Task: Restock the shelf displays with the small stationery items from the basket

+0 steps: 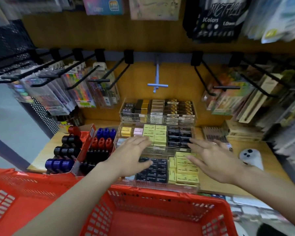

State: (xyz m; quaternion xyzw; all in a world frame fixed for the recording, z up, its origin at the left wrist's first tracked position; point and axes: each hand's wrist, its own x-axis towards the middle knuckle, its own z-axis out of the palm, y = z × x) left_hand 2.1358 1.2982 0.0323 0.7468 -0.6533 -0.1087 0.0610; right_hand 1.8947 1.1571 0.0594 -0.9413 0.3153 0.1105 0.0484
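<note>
Perforated red plastic basket (160, 200), clear glossy acrylic display trays (160, 151), matt wooden shelf (271, 160), black metal hooks (116, 70)

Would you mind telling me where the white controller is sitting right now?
In the head view, the white controller lies on the wooden shelf at the right, just beyond the right hand and right of the pale yellow boxes.

A shopping basket (160, 210) sits nearest, before a wooden shelf (245, 184) bearing tiered clear trays (157, 151) of small boxes (186, 169). Left of the trays stands a cardboard display of tape rolls (66, 150); packaged pens (71, 89) hang on hooks behind it. Both hands, left (131, 157) and right (216, 160), hover over the trays.
</note>
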